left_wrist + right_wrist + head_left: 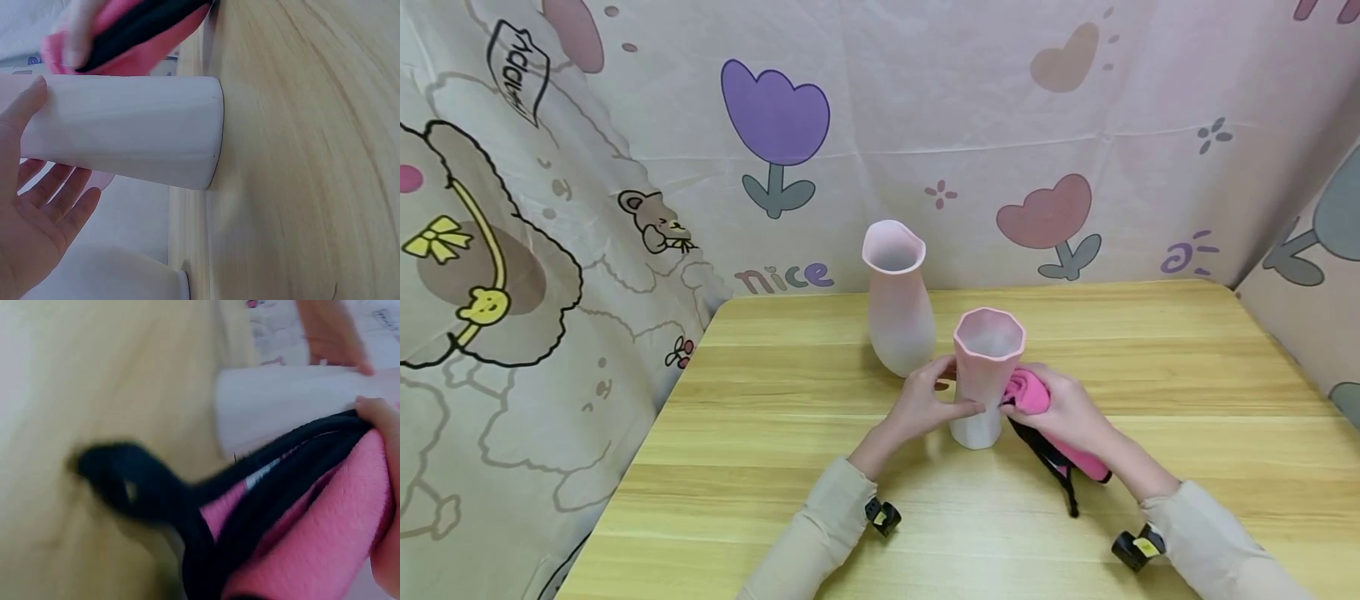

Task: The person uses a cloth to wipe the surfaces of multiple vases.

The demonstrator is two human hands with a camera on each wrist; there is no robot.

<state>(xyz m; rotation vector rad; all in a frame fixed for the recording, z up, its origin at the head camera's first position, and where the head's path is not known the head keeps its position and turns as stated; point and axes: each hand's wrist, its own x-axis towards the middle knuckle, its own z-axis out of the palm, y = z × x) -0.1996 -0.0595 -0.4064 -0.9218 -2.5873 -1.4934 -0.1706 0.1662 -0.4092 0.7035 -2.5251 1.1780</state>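
Note:
A pink-to-white vase [986, 382] with an angular rim stands upright on the table between both hands. My left hand [922, 400] holds it from the left, thumb on the near face and fingers reaching round the far side. From the right, my right hand [1066, 410] grips a bunched pink cloth [1028, 392] at the vase's side. Black edging [275, 478] runs along this cloth, and a black loop [125, 481] dangles from it in the right wrist view. The tips of some right fingers are hidden by cloth and vase.
A taller pink-to-white vase [901, 312] with a wavy rim stands just behind and left of the held one. The wooden table [760, 417] runs back to a printed curtain [895, 100], which also hangs along the left and right sides.

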